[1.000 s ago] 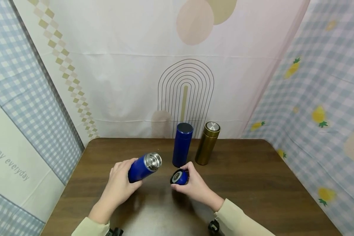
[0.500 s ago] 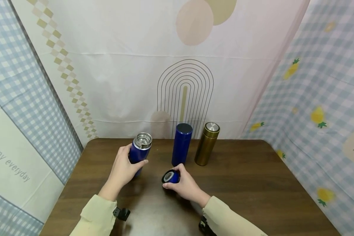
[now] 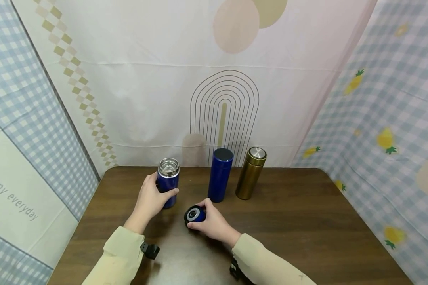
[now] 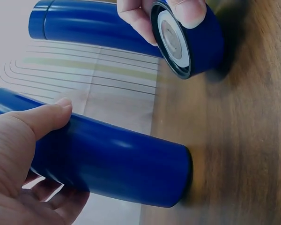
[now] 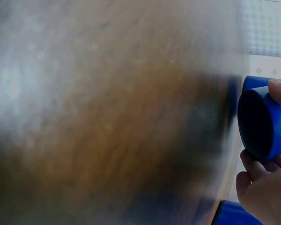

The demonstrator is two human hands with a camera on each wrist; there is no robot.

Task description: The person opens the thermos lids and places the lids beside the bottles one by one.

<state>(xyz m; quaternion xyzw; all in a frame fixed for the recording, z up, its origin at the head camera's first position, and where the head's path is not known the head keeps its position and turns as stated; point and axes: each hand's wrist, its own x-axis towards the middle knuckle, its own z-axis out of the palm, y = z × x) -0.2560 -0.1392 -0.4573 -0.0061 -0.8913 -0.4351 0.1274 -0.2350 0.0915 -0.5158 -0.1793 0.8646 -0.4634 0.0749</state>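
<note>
My left hand grips an uncapped blue thermos bottle, its fingers and thumb round the body. The bottle stands upright with its bare steel mouth facing up; in the left wrist view its base is right at the tabletop. To the right, and nearer to me, my right hand holds a blue cap by its sides between thumb and fingers. The cap is tilted, its pale ringed underside turned up and toward the bottle. In the right wrist view the cap's dark flat top shows.
A second blue thermos, with its lid on, stands upright behind my right hand. Beside it on the right is a gold thermos with a silver-topped lid. The brown wooden table reaches back to a patterned white curtain.
The bottle in my left hand has gone from tilted to upright and lower, slightly left. My right hand has moved left with the cap, closer to the bottle.
</note>
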